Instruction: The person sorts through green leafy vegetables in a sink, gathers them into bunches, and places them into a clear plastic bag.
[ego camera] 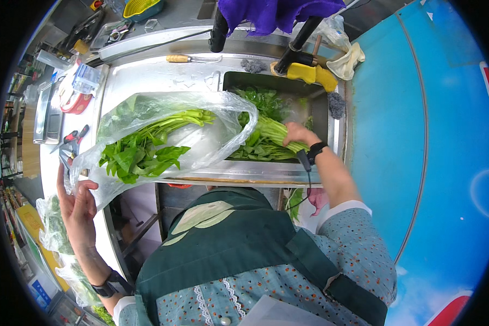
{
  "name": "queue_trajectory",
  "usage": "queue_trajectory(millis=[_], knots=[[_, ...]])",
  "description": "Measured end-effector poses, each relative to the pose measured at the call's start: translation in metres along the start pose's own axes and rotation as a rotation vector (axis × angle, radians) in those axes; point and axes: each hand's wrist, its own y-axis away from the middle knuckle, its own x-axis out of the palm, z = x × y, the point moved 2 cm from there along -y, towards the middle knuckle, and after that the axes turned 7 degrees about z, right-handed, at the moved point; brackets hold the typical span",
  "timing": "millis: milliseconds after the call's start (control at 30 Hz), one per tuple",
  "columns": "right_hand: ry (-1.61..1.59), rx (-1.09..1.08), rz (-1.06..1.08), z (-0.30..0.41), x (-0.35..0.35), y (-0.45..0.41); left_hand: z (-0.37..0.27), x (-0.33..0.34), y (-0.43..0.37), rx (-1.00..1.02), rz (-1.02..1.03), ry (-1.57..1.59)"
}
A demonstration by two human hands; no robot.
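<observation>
My right hand [300, 134] is closed around a bunch of leafy green vegetable stems [272, 128] over the metal sink [318, 102]. More greens [261, 100] lie in the sink beneath and beside that bunch. Left of the sink, a clear plastic bag [203, 153] lies open on the steel counter, with a smaller bunch of leafy greens [136, 157] in it. My left hand [80, 199] is raised at the bag's lower left edge, fingers apart, with nothing seen in its grip. Whether its fingers touch the plastic cannot be told.
A knife with a wooden handle [179, 58] lies behind the bag. Yellow cloth [301, 73] and grey scouring pads [336, 105] rest by the sink. Red-handled cutting tools [76, 136] and a scale [49, 122] stand left. A blue panel [385, 102] borders the right side.
</observation>
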Motion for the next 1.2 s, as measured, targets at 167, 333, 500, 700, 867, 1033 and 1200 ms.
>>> queue_trajectory(millis=[167,333,500,700,867,1033,1200], knots=[[-0.733,0.026,0.006,0.004,-0.039,0.051,0.027,-0.028,-0.007,-0.174,0.039,0.307],[-1.767,-0.265,0.247,0.076,-0.035,0.132,0.029,-0.004,-0.009,-0.092,0.301,0.444],[-2.05,-0.464,0.054,0.137,-0.024,0.179,-0.007,0.111,-0.038,-0.146,0.749,0.366],[-2.14,-0.565,-0.053,0.196,-0.005,0.179,0.036,0.21,-0.066,-0.441,0.942,0.3],[-1.972,-0.729,-0.2,0.223,0.019,0.176,0.023,0.233,-0.056,-0.35,1.02,0.201],[-2.024,-1.099,0.017,0.204,0.041,0.15,0.02,0.219,-0.057,-0.382,1.107,0.284],[-2.153,-1.325,0.053,0.226,0.037,0.135,0.027,0.215,-0.056,-0.312,1.208,0.168]])
